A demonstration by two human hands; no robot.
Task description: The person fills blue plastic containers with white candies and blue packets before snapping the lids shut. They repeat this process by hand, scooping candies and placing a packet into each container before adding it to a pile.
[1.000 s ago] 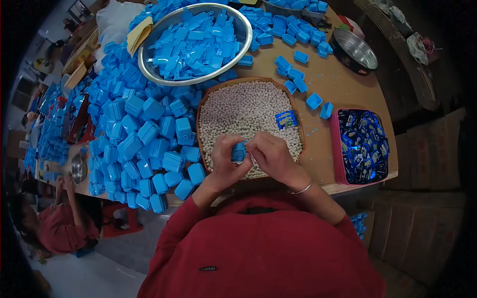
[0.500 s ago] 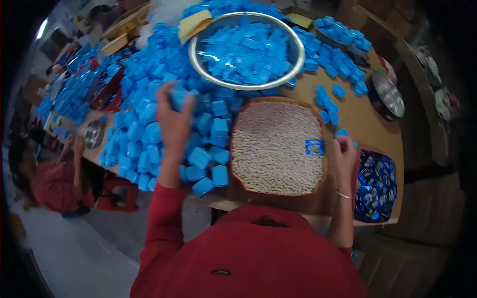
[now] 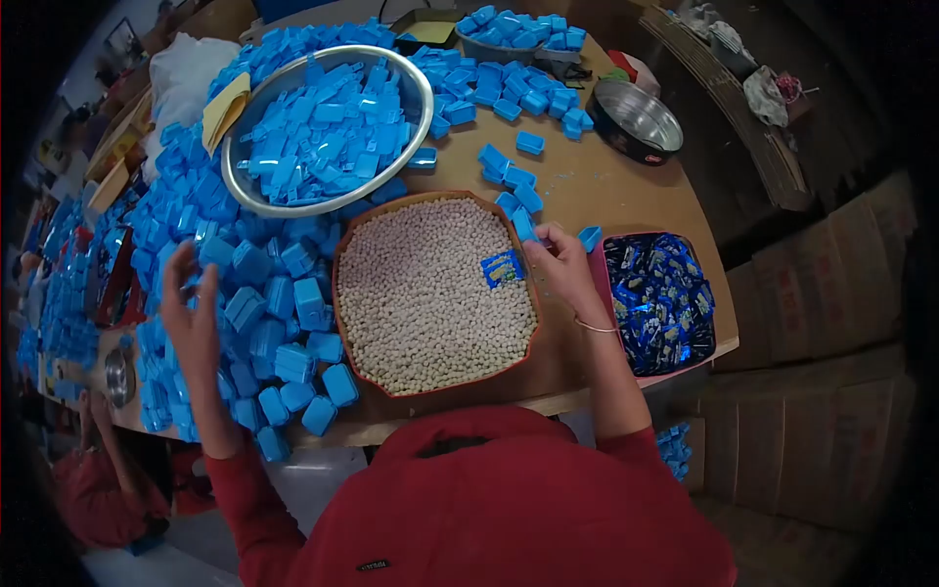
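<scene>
My left hand (image 3: 192, 308) is over a heap of closed blue plastic boxes (image 3: 294, 363), fingers spread apart, nothing seen between them. On the right, my right hand (image 3: 564, 264) pinches a small open blue box half (image 3: 524, 226) by the rim of a red-edged tray. That tray is full of small round whitish pellets (image 3: 430, 303). A shiny blue printed packet (image 3: 503, 269) lies on the pellets, close to my right fingertips. To the right of my wrist stands a pink-edged container of similar blue packets (image 3: 660, 303).
A large metal basin (image 3: 426, 127) of flat blue pieces stands behind the tray. Loose box halves (image 3: 529, 144) and a dark round tin (image 3: 637, 119) lie at the back right. Cartons (image 3: 782, 313) flank the table. Another person in a red top (image 3: 93, 499) sits at left.
My view has swung, so the table appears shifted left. The left hand has let go of a blue box over the heap. My right hand has come to hold a blue box half.
</scene>
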